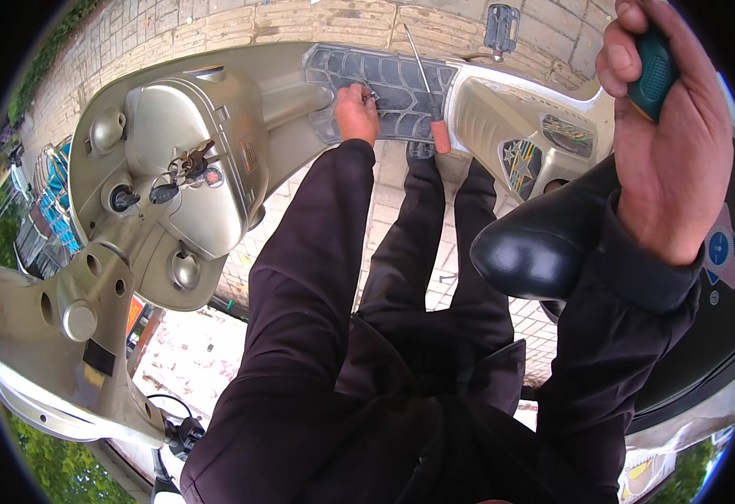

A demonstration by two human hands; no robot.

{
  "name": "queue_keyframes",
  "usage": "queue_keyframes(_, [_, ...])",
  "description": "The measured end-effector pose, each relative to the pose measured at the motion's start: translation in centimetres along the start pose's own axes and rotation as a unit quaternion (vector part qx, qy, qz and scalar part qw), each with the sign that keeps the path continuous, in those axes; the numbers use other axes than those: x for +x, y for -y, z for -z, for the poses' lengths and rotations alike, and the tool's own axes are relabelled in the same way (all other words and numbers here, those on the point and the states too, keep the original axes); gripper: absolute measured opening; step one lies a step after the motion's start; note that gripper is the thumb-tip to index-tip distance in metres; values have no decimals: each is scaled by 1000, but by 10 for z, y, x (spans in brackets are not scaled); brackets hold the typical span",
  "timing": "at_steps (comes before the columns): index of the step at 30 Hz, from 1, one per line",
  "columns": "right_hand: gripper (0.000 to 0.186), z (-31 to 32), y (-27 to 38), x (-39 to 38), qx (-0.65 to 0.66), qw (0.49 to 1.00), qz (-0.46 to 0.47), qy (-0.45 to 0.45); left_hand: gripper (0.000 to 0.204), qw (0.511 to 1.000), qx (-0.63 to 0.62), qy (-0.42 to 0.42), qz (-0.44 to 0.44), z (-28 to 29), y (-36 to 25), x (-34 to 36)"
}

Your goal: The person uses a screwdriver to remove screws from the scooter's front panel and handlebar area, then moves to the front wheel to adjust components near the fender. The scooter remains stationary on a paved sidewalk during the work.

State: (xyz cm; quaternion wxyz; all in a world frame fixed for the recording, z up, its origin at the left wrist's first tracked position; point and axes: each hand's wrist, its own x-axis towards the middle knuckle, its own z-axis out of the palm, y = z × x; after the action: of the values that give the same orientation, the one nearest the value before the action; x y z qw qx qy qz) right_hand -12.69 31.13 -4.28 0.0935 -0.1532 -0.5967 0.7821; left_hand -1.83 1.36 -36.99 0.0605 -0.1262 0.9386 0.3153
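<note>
My left hand (357, 115) reaches down to the dark rubber floor mat (327, 71) of a gold-coloured scooter. Its fingers are closed at a small metal piece (371, 97), too small to name. On the mat, to the right of that hand, lies a screwdriver (440, 134) with an orange-red handle; its long shaft points away past the mat's far edge. High at the right, my right hand (674, 143) is wrapped around a dark green tool handle (654, 77) with a textured grip. The rest of that tool is hidden or out of the picture.
At the left stands the scooter's front panel (174, 143), with a bunch of keys (189, 164) hanging at the lock. The black seat (535, 235) is at the right, beside my right forearm. A pedal (502, 29) juts out beyond the mat over the paving.
</note>
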Motion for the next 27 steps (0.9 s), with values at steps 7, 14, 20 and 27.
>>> queue_keyframes(7, [18,1,0,-2,1,1000,-6,4,16,1000,4,-6,-20,-2,7,3])
queue_keyframes(14, [18,3,0,-3,5,1000,-11,7,11,974,-178,-2,142,-1,27,11])
queue_keyframes(20, [19,4,0,-4,8,1000,-13,9,12,975,-198,23,98,-2,17,11])
queue_keyframes(27, [19,6,-1,-5,10,1000,-17,13,14,1000,-20,4,8,-5,-3,9])
